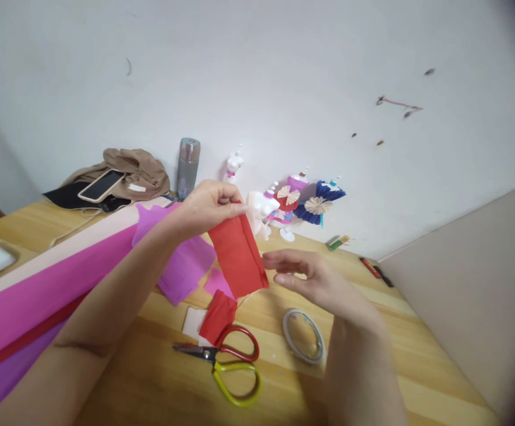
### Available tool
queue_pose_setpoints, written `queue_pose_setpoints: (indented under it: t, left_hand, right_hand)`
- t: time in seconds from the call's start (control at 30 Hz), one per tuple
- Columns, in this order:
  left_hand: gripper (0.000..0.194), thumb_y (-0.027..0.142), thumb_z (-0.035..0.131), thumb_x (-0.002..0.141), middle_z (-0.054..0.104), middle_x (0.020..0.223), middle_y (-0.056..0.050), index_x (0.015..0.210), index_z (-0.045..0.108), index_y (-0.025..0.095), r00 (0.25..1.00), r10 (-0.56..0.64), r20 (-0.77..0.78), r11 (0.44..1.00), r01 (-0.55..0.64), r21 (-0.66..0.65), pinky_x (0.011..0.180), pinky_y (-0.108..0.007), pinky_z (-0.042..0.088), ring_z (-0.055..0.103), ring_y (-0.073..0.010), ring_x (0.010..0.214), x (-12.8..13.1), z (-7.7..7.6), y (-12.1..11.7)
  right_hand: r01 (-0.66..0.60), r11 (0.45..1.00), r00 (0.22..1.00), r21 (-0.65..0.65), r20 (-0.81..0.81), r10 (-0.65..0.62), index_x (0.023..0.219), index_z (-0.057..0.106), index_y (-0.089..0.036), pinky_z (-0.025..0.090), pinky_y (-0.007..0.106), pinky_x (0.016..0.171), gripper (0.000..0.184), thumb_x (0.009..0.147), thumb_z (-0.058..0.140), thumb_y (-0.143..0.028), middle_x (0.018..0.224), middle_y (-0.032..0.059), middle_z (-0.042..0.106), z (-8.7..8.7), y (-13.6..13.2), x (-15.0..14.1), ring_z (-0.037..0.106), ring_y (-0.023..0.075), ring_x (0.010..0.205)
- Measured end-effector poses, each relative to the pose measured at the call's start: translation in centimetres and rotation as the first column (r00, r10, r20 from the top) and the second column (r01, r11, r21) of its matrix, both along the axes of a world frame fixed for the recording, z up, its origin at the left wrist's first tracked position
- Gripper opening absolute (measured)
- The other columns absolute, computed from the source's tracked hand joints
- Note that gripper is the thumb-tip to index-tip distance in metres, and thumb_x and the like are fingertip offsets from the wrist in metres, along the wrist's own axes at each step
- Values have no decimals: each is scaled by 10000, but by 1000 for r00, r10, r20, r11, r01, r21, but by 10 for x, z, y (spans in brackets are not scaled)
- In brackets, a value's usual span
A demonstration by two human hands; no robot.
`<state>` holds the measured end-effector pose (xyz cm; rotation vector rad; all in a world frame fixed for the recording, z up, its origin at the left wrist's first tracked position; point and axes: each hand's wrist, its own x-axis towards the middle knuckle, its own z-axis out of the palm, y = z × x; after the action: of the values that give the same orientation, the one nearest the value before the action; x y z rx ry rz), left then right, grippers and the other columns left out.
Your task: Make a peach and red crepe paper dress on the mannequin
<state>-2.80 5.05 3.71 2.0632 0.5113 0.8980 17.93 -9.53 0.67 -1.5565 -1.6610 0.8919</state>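
Observation:
My left hand (215, 204) pinches the upper corner of a red piece of crepe paper (239, 257), held above the table with a narrow fold along its right edge. Close to that folded edge is my right hand (301, 275), thumb and fingers apart, with nothing visible between them. Below lie a smaller red paper scrap (219, 318), a pale pink paper piece (194, 322) and scissors (215, 353) with one red and one yellow-green handle. A roll of tape (304, 336) rests flat beneath my right hand. Purple paper (186, 266) spreads behind my left wrist.
Small white mannequins (264, 204) in paper outfits stand by the wall. A grey flask (188, 168), brown cloth (137, 168) and phone (101, 185) sit at the back left. Long coloured paper strips (53, 278) cover the left side. A box cutter (370, 268) lies right.

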Motion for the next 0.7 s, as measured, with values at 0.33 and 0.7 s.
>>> queue_pose_setpoints:
  t: [0.33, 0.7]
  left_hand:
    - [123, 248, 612, 799, 672, 778, -5, 851, 666, 151, 917, -399, 2, 914, 398, -72, 653, -207, 451, 587, -97, 700, 29, -26, -20]
    - [301, 326, 537, 903, 541, 536, 23, 664, 545, 143, 996, -85, -12, 975, 81, -205, 498, -174, 430, 517, -65, 484, 11, 0, -14]
  right_hand:
    - [237, 952, 951, 194, -247, -186, 672, 653, -199, 473, 269, 570, 280, 756, 746, -450, 625, -6, 632, -18, 12, -26, 568, 132, 586]
    - [467, 852, 835, 236, -435, -337, 611, 613, -216, 386, 249, 434, 312, 668, 814, -447, 488, -39, 535, -10, 15, -12, 435, 96, 435]
